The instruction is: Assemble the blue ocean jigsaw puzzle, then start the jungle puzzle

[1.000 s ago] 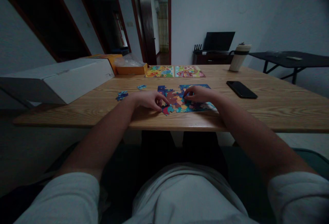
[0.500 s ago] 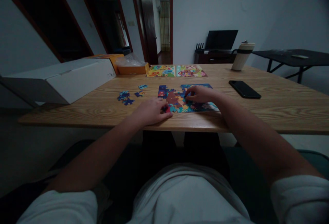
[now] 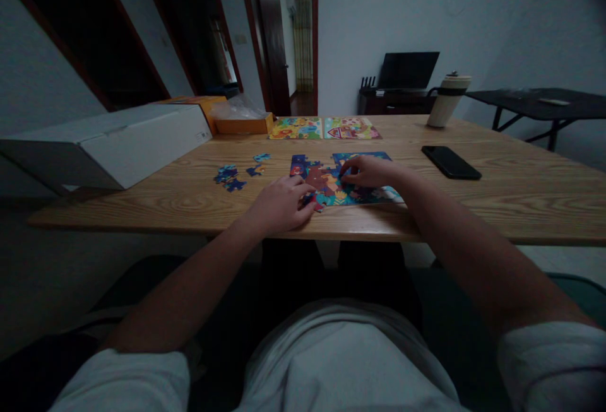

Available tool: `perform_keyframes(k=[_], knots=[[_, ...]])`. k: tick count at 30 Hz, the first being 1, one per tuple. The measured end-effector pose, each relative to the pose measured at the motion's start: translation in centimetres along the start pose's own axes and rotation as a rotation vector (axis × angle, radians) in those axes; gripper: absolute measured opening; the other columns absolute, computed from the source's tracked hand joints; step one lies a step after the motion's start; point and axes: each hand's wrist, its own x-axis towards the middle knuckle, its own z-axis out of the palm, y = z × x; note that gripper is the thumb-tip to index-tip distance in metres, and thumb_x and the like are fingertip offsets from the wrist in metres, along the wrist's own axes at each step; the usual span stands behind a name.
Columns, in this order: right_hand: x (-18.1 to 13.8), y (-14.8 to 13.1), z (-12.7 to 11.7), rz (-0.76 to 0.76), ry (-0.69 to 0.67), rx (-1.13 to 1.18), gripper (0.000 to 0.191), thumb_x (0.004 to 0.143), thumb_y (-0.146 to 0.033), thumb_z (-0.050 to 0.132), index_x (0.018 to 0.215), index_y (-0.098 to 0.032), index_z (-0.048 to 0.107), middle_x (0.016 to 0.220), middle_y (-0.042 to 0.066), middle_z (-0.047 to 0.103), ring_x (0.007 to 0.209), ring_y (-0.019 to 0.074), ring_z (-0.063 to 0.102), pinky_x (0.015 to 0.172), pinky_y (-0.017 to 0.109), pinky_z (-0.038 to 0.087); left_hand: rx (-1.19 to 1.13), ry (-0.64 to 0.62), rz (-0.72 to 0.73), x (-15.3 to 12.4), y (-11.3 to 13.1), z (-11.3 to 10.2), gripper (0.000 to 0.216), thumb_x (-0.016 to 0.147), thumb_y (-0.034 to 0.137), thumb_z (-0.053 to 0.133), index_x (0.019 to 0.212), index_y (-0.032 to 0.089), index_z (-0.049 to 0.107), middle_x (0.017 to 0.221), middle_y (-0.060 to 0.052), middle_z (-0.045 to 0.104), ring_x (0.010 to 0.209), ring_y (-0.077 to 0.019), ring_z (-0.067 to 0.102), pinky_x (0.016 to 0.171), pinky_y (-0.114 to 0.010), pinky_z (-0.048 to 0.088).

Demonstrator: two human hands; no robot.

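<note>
Loose pieces (image 3: 228, 174) lie unplaced on the surface (image 3: 189, 210); the left hand (image 3: 283, 206) partly covers a red piece (image 3: 319, 208) at the part-joined puzzle (image 3: 318, 178); the right hand (image 3: 367, 172) bends over it. I cannot tell whether either grip is clamped.

This is looking like a home's living room: a flat-screen TV (image 3: 409, 71) is standing on a dark cabinet (image 3: 395, 105) beside a router (image 3: 367, 89), a brown door (image 3: 273, 43) is standing open, and long curtains (image 3: 303, 46) are hanging beyond it
</note>
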Motion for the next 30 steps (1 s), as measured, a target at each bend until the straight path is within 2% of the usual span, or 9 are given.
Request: perform_keyframes(k=[2,4,10,15,26,30], knots=[[-0.1,-0.2,0.0,0.001,0.0,0.002,0.029,0.091,-0.037,0.06,0.112,-0.025,0.076,0.099,0.006,0.077,0.076,0.0186,0.067,0.07,0.029,0.049,-0.037,-0.006,0.096,0.0,-0.3,0.0,0.034,0.097,0.034,0.051,0.121,0.02,0.069,0.126,-0.01,0.065,0.12,-0.0266,0.056,0.106,-0.038,0.04],[-0.1,-0.2,-0.1,0.007,0.001,0.001,0.029,0.09,-0.037,0.061,0.112,-0.025,0.076,0.097,0.006,0.077,0.075,0.0187,0.067,0.07,0.03,0.049,-0.057,-0.04,0.137,0.2,-0.5,0.1,0.032,0.096,0.029,0.051,0.12,0.021,0.07,0.127,-0.008,0.066,0.12,-0.0251,0.056,0.108,-0.037,0.038],[0.0,0.0,0.0,-0.003,0.005,0.0,0.028,0.09,-0.038,0.061,0.111,-0.025,0.076,0.097,0.005,0.077,0.075,0.0189,0.066,0.068,0.03,0.049,0.019,-0.064,0.11,0.5,-0.1,-0.1,0.04,0.102,0.041,0.043,0.117,0.02,0.073,0.117,-0.011,0.069,0.112,-0.0266,0.059,0.101,-0.038,0.041],[0.0,-0.1,0.0,0.0,0.009,-0.01,0.029,0.09,-0.036,0.06,0.112,-0.025,0.076,0.097,0.005,0.077,0.074,0.0182,0.066,0.067,0.028,0.046,0.072,-0.077,0.087,0.8,0.2,-0.5,0.042,0.101,0.048,0.045,0.114,0.021,0.075,0.113,-0.011,0.069,0.11,-0.0276,0.059,0.101,-0.039,0.04],[0.3,0.4,0.3,-0.007,0.009,-0.019,0.034,0.09,-0.039,0.06,0.116,-0.024,0.074,0.099,0.006,0.076,0.075,0.0189,0.066,0.067,0.029,0.048,0.058,-0.126,0.145,1.3,0.1,-1.1,0.04,0.101,0.044,0.045,0.113,0.021,0.076,0.114,-0.011,0.069,0.107,-0.0266,0.061,0.097,-0.037,0.042],[0.4,0.5,0.3,-0.002,0.003,-0.024,0.034,0.09,-0.04,0.059,0.117,-0.024,0.074,0.101,0.006,0.076,0.077,0.0188,0.067,0.069,0.029,0.048,0.022,-0.118,0.167,0.6,-0.3,-1.0,0.033,0.099,0.037,0.05,0.115,0.022,0.075,0.115,-0.01,0.069,0.108,-0.026,0.061,0.096,-0.037,0.045]])
